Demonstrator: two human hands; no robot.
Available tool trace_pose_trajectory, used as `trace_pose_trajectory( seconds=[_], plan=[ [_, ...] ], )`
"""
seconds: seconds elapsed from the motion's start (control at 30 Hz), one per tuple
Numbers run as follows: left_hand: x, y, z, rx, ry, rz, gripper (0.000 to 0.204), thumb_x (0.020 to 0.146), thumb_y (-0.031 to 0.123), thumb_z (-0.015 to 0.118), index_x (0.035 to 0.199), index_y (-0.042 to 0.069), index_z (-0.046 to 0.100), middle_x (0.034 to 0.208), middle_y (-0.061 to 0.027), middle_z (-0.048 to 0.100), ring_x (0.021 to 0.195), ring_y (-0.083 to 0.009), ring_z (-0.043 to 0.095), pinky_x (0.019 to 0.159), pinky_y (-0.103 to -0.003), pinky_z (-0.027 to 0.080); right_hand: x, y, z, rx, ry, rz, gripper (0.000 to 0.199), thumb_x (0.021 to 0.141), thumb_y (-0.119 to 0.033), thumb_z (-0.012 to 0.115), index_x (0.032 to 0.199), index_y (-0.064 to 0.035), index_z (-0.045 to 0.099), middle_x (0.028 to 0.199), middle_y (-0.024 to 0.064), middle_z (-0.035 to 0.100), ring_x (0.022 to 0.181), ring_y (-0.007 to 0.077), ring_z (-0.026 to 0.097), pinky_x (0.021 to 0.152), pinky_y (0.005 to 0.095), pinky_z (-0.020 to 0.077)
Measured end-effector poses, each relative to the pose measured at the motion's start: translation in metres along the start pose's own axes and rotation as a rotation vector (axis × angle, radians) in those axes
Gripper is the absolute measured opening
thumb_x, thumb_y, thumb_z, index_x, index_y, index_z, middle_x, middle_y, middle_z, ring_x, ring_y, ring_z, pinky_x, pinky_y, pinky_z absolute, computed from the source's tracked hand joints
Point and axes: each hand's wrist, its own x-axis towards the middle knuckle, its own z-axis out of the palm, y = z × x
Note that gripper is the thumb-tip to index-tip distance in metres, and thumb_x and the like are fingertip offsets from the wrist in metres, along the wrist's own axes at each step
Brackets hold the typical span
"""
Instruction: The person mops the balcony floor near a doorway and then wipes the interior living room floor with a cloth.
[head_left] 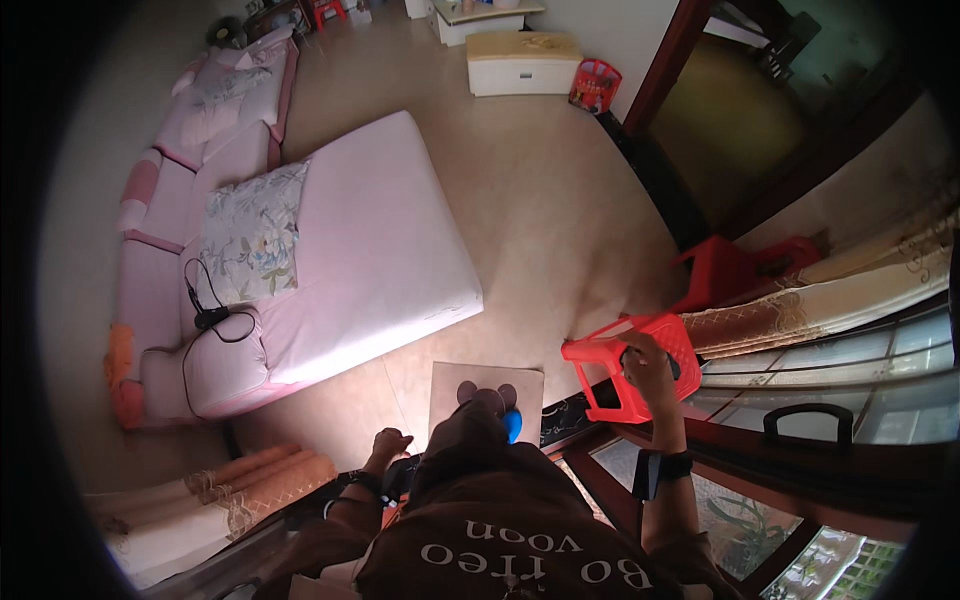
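Out to the right, my right hand (650, 372) is over the seat of a red plastic stool (612, 400). Its fingers are curled, and dark patches show on both sides of it; what they grip, if anything, I cannot make out. A dark band with a box-shaped piece (660, 470) circles my right wrist. Low on the left, my left hand (390, 445) hangs beside my body with fingers loosely apart and nothing visible in them. My shoes (487, 392) stand on a pale mat (445, 390), and something blue (512, 426) shows beside my leg.
A pink sofa (385, 220) with a floral cushion (255, 235) and a black cable (210, 318) fills the left. Another red plastic piece (715, 272) stands by the right curtain (800, 300). Window frames and glass are close on my right. A white cabinet (525, 75) and red basket (595, 86) stand farther off.
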Motion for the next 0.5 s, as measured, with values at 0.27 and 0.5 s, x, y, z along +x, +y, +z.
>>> trace_pose_trajectory(
  seconds=[0.27, 0.5],
  plan=[
    [0.114, -0.044, -0.025, -0.214, -0.327, 0.250, 0.025, 0.080, 0.013, 0.059, 0.095, -0.003, 0.048, 0.063, -0.0106, 0.063, 0.061, -0.0237, 0.066, 0.055, -0.027, 0.049, 0.106, 0.030, -0.029, 0.103, 0.032, 0.207, 0.020, 0.081, -0.005, 0.054, 0.100, -0.0015, 0.058, 0.095, 0.0106, 0.062, 0.088, 0.0176, 0.060, 0.077, 0.0274, 0.0457],
    [0.165, 0.182, -0.189, -0.311, 0.083, 0.027, 0.043, 0.076, 0.038, 0.061, 0.058, 0.000, 0.055, 0.059, -0.0113, 0.060, 0.057, -0.0217, 0.063, 0.057, -0.035, 0.048, 0.204, 0.043, -0.034, 0.147, -0.023, 0.301, 0.017, 0.083, -0.007, 0.054, 0.098, 0.0009, 0.058, 0.092, 0.0075, 0.061, 0.085, 0.0129, 0.058, 0.078, 0.0254, 0.0452]
  ],
)
